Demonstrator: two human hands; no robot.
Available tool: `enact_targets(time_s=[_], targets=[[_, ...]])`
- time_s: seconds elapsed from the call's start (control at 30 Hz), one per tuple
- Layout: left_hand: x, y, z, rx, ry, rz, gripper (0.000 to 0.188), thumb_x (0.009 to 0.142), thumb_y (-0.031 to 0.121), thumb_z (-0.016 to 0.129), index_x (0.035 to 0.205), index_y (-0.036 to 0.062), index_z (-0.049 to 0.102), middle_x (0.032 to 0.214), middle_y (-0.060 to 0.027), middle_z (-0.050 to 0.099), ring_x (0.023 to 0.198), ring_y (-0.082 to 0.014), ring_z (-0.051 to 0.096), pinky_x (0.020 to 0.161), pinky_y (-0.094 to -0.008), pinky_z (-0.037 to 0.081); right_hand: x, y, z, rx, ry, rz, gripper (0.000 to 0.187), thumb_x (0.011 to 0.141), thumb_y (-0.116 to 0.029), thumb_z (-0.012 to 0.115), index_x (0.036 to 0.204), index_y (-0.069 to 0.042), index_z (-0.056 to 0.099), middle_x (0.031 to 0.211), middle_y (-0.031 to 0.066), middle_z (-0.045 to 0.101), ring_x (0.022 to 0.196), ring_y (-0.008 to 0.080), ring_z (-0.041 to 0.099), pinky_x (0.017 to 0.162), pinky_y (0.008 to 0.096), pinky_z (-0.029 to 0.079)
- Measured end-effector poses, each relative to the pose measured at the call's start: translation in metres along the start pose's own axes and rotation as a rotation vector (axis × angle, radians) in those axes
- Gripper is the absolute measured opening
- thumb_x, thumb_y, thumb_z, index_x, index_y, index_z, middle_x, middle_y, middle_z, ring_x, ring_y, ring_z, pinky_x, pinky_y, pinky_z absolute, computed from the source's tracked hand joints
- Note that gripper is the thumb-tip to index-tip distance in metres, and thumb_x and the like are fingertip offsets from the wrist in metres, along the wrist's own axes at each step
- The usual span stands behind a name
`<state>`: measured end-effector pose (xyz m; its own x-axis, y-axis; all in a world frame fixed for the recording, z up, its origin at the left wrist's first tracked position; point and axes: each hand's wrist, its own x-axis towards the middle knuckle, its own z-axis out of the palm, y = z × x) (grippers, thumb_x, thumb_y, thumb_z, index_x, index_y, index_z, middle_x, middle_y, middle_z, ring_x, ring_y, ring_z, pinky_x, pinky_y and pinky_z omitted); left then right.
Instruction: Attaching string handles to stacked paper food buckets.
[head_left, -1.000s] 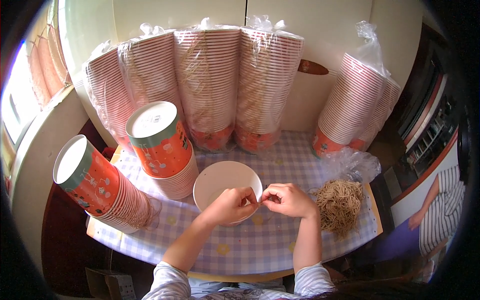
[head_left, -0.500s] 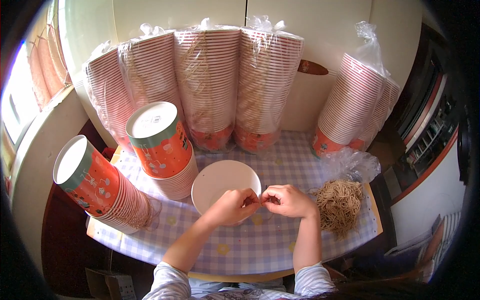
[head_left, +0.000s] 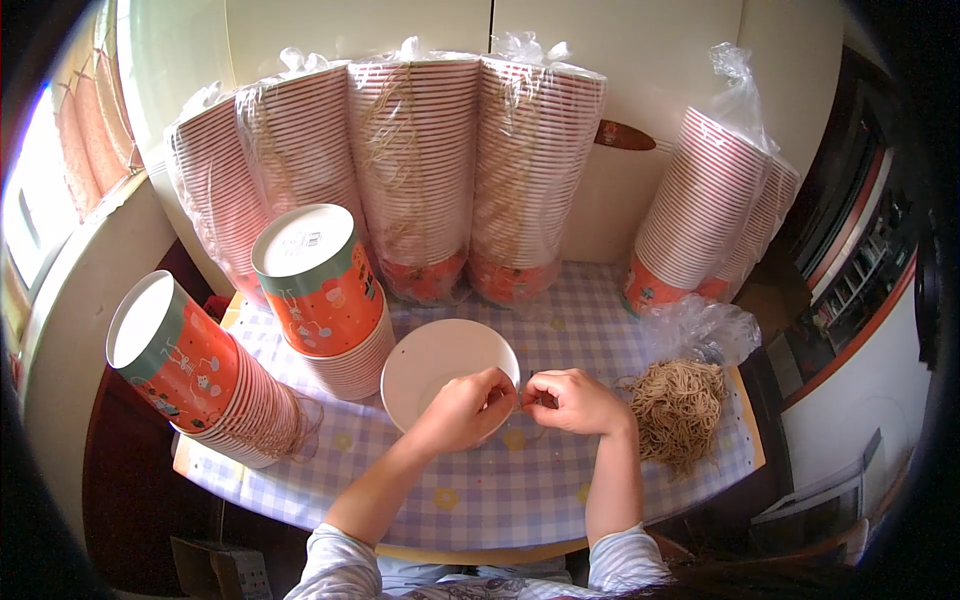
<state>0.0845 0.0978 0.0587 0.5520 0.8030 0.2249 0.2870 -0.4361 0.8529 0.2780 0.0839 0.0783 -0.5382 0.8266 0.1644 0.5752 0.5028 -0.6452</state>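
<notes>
An open paper bucket, pale inside, stands in front of me with its mouth facing up. My left hand reaches over its right side near the rim, fingers curled in a pinch. Just outside that rim my right hand is pinched too, its fingertips close to the left ones. Whatever lies between the fingers of either hand is too small to make out. Right of my right hand lies a tangled heap of tan string.
Two upside-down stacks of orange and green buckets, a near one and a farther one, stand at left. Several plastic-wrapped stacks line the back, with another wrapped stack at right. A crumpled clear bag touches the string. A checked cloth covers the table.
My fingertips have drawn slightly apart, the left hand easing a little to the left. The paper bucket has shifted slightly left as well.
</notes>
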Motion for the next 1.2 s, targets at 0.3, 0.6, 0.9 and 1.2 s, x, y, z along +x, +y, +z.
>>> enact_targets(time_s=[0.3,0.6,0.9,1.2], targets=[[0.001,-0.003,0.003,-0.012,0.080,0.041,0.011,0.080,0.009,0.057,0.083,-0.0015,0.055,0.071,-0.0112,0.060,0.064,-0.0169,0.059,0.057,-0.0289,0.046,-0.001,0.003,0.002,0.028,0.019,-0.015,0.012,0.073,-0.008,0.059,0.082,-0.001,0.057,0.076,0.0090,0.061,0.067,0.0204,0.060,0.059,0.0298,0.047],[0.001,-0.003,0.002,0.054,0.117,0.063,0.012,0.078,0.011,0.055,0.081,0.0000,0.054,0.072,-0.0153,0.061,0.066,-0.0296,0.061,0.057,-0.0362,0.046,-0.001,-0.001,0.000,0.052,0.030,-0.104,0.010,0.070,-0.005,0.058,0.079,-0.001,0.056,0.071,0.0066,0.058,0.061,0.0172,0.057,0.054,0.0276,0.045],[0.002,-0.010,0.006,0.227,0.203,0.107,0.013,0.078,0.014,0.057,0.080,0.0020,0.054,0.074,-0.0144,0.060,0.072,-0.0304,0.060,0.063,-0.0391,0.046,0.002,0.000,0.003,0.070,0.057,-0.138,0.010,0.068,-0.003,0.059,0.078,-0.001,0.057,0.070,0.0076,0.058,0.060,0.0174,0.057,0.055,0.0279,0.046],[-0.014,0.010,-0.003,0.638,0.036,0.141,0.031,0.068,0.035,0.068,0.082,0.0092,0.060,0.082,-0.0029,0.062,0.081,-0.0203,0.058,0.064,-0.0327,0.050,-0.005,0.004,-0.003,0.054,0.189,-0.035,0.012,0.075,-0.010,0.061,0.079,-0.001,0.055,0.075,0.0111,0.060,0.065,0.0226,0.060,0.058,0.0318,0.047]])
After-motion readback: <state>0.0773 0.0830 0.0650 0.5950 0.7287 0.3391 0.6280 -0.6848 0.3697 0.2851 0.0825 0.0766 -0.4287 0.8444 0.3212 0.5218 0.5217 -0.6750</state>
